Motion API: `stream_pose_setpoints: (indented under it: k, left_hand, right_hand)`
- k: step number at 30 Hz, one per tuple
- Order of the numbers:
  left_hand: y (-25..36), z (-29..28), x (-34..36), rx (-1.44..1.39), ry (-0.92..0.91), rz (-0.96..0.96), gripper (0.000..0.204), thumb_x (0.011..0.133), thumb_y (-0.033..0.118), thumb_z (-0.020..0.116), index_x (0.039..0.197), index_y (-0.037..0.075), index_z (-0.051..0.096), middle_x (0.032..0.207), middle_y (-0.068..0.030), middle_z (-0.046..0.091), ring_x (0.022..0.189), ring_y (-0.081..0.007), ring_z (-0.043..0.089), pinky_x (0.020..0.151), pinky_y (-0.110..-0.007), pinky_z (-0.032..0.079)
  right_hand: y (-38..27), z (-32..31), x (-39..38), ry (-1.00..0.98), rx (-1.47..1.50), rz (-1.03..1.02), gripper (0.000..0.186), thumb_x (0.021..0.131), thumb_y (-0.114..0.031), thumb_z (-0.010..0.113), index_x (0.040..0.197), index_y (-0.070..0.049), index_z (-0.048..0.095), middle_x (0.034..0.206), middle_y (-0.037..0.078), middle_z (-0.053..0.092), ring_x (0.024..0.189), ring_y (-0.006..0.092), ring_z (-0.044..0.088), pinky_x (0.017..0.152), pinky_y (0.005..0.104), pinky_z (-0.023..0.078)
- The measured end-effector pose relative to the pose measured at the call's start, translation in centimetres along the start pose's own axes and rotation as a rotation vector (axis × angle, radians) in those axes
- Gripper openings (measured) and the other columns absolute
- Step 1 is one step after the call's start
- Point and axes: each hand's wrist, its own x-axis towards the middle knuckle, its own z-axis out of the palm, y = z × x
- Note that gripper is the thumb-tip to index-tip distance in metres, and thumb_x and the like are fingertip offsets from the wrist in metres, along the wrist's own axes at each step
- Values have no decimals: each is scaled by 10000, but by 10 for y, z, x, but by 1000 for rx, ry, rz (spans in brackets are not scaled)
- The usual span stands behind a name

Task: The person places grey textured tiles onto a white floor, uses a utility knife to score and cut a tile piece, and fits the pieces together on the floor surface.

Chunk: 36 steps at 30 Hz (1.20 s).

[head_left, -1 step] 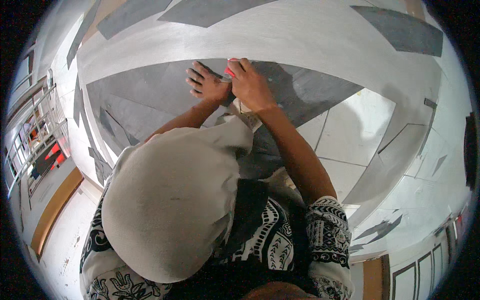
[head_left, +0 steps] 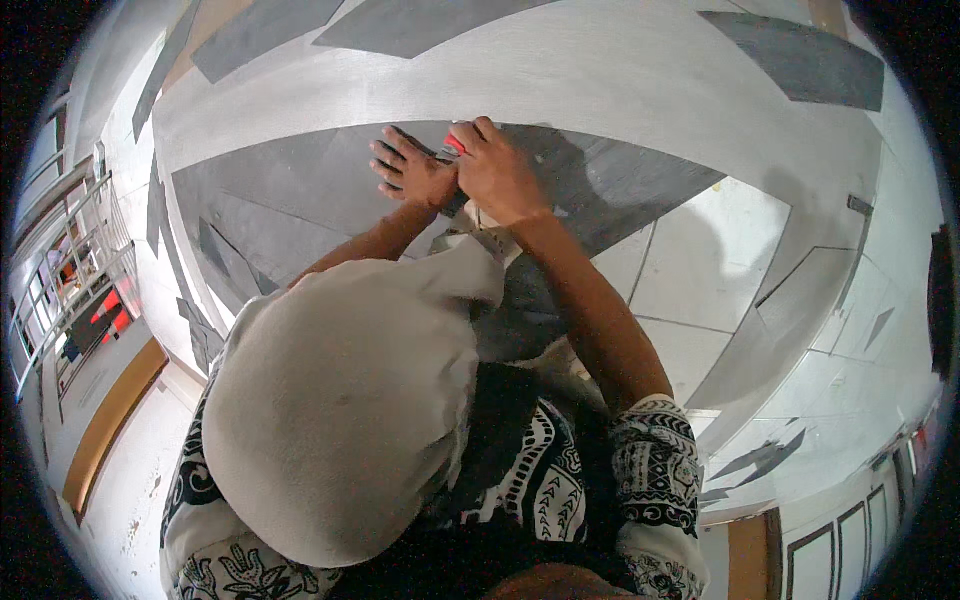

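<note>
My left hand (head_left: 418, 172) lies flat with its fingers spread on a dark grey sheet (head_left: 320, 165), beside a narrow dark strip (head_left: 455, 203) partly under it. Close against its thumb side, my right hand (head_left: 495, 170) is closed round a red-handled tool that looks like a utility knife (head_left: 455, 145). Only the tool's red end and a bit of grey metal show; the fingers cover the rest. Its tip meets the sheet or strip near the left hand, though the exact contact is hidden.
My bent knee in pale cloth (head_left: 340, 410) rises in front, hiding much of the left forearm. White floor tiles (head_left: 700, 260) show to the right. Loose grey pieces (head_left: 800, 60) lie at the far side. A metal rail (head_left: 75, 260) stands at the far left, near orange cones (head_left: 118, 318).
My right hand and the red tool have shifted slightly left and nearer, with the red end tilting. The left hand stays almost in place.
</note>
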Motion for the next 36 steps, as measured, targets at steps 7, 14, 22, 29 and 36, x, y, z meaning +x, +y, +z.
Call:
stream_pose_setpoints:
  k: [7, 14, 22, 29, 36]
  left_hand:
    - [-15, -19, 2, -13, -61, -29, 1468, 641, 712, 838, 1652, 174, -81, 1707, -245, -58, 1557, -516, -31, 1194, -709, 113]
    - [8, -49, -1, -104, -84, 193, 1606, 538, 828, 840, 1637, 76, -57, 1687, -291, -50, 1557, -505, -16, 1209, -673, 88]
    - [50, -62, 12, 248, -175, 831, 1500, 527, 902, 779, 1664, 200, 98, 1657, -358, 37, 1536, -551, -10, 1154, -742, 105]
    - [42, -70, 24, 240, -132, 955, 1380, 601, 854, 786, 1653, 199, 179, 1640, -362, 139, 1510, -568, 147, 1165, -720, 153]
    - [56, -148, 9, 344, -242, 903, 1102, 844, 602, 766, 1572, -57, 266, 1553, -301, 406, 1457, -473, 371, 1187, -550, 328]
  right_hand:
    - [-17, -26, 8, 91, 108, 78, 143, 939, -115, 601, 1071, -75, 638, 1085, 144, 620, 985, 362, 657, 809, 478, 570]
    - [61, -145, -74, 382, 270, 542, 261, 931, -233, 609, 1115, -48, 604, 926, 206, 659, 826, 406, 668, 741, 489, 543]
    - [85, -125, -200, -57, 304, 1048, 522, 870, -485, 800, 746, -15, 607, 631, 72, 633, 534, 189, 676, 495, 351, 553]
    - [90, -84, -200, -10, 206, 838, 432, 915, -354, 769, 756, 23, 628, 630, 114, 662, 525, 205, 675, 512, 371, 552]
    - [94, -117, -184, -164, 413, 825, 297, 907, -266, 690, 824, 16, 650, 669, 147, 674, 598, 279, 700, 577, 431, 581]
